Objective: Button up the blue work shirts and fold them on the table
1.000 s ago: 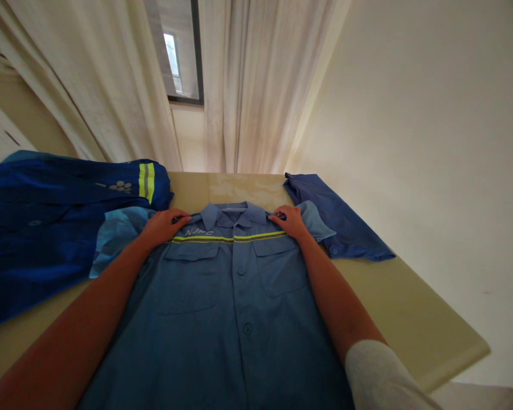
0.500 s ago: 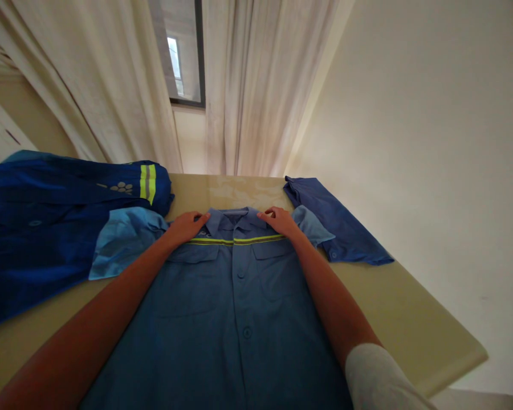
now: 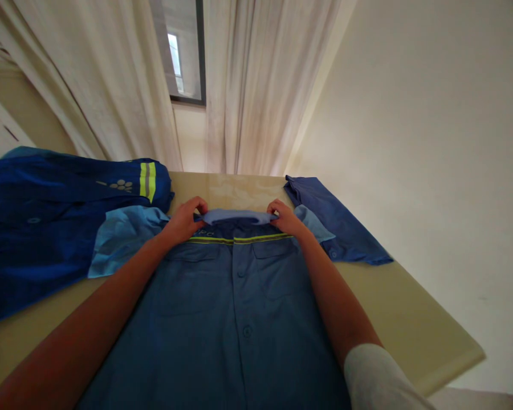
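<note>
Between left hand and right hand, both closed on it: shirt collar.

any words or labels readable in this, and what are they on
"PC": faint pale stitching on the blue shirt above its chest pocket; the letters before it are hidden by the left hand.
Pale emblem on the dark blue garment: a cluster of dots, no letters readable.
No other text shows.

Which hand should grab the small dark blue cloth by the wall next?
Probably the right hand: it pinches the collar end nearer that cloth; the left hand sits across the shirt.
</note>
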Action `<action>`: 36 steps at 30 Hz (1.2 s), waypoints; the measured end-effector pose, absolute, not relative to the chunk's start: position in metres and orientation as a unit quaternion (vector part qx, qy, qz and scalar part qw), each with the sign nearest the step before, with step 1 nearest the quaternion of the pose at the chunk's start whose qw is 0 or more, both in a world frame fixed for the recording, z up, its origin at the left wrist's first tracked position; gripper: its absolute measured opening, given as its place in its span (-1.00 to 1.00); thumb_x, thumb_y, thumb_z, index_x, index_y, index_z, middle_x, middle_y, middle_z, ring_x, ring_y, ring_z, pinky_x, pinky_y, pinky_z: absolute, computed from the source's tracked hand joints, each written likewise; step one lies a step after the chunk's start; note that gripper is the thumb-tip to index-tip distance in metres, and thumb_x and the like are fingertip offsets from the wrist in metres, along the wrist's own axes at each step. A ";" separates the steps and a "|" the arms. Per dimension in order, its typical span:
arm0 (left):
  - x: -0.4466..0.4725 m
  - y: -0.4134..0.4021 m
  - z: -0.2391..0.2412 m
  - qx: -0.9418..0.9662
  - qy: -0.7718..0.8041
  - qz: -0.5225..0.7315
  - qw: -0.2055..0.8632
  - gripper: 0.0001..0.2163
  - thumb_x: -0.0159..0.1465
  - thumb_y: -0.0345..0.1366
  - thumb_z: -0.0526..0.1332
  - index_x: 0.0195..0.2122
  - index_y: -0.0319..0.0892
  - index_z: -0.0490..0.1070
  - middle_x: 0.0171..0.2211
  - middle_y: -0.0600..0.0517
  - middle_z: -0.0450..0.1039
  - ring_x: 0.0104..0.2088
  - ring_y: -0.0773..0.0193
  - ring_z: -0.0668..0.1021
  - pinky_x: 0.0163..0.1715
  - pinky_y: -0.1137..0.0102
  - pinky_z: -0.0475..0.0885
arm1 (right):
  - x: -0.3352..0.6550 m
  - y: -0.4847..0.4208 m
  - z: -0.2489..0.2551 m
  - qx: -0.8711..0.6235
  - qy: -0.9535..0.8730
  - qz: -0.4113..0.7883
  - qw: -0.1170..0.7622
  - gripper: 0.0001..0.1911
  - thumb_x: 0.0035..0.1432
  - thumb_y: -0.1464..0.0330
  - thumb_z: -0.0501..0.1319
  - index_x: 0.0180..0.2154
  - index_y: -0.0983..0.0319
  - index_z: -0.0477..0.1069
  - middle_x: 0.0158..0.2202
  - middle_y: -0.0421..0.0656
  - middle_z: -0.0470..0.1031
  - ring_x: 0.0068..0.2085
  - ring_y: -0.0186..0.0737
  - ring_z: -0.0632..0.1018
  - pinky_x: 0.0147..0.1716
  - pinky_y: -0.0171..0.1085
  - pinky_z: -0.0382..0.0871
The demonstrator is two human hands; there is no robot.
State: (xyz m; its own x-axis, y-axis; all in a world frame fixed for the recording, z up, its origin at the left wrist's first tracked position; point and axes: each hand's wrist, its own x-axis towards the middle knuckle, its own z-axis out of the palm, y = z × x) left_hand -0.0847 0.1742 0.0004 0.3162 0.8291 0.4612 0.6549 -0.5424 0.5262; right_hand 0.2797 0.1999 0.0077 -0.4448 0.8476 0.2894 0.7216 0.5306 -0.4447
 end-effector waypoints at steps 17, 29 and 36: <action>-0.087 0.161 0.021 0.855 0.483 0.042 0.184 -0.67 0.13 -0.29 0.22 -0.05 -0.14 0.42 -0.35 0.02 0.53 -0.28 0.12 0.57 -0.28 0.35 0.36 | 0.293 0.169 0.041 -0.656 -0.747 -0.016 -0.106 -0.62 0.15 0.65 0.16 -0.06 0.23 0.51 0.03 0.06 0.58 0.10 0.05 0.54 0.04 -0.05 0.24; -0.184 0.117 0.041 0.689 0.718 0.091 0.031 -0.56 0.37 -0.04 0.04 0.04 -0.31 0.43 0.00 -0.29 0.52 0.08 -0.18 0.55 0.12 0.01 0.42 | 0.165 0.128 0.027 -0.361 -0.915 0.044 0.176 -0.34 0.48 -0.01 0.05 0.44 0.14 0.14 0.47 0.02 0.15 0.42 0.03 0.23 0.37 0.00 0.10; -0.228 0.034 -0.003 0.512 0.843 0.162 0.014 -0.26 0.31 0.19 0.11 0.27 -0.39 0.25 0.18 -0.52 0.32 0.30 -0.40 0.36 0.15 -0.15 0.41 | 0.152 0.124 -0.026 -0.353 -0.927 0.064 0.105 -0.45 0.53 0.04 -0.03 0.41 0.01 0.25 0.48 -0.10 0.17 0.45 0.01 0.21 0.40 0.06 -0.01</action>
State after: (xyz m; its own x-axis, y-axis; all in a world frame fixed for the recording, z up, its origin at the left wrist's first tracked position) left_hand -0.2276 0.0338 -0.0032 -0.4752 0.8684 0.1412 0.8591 0.4233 0.2877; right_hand 0.1524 0.1243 -0.0261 -0.7286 0.6683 0.1501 0.6411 0.7425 -0.1941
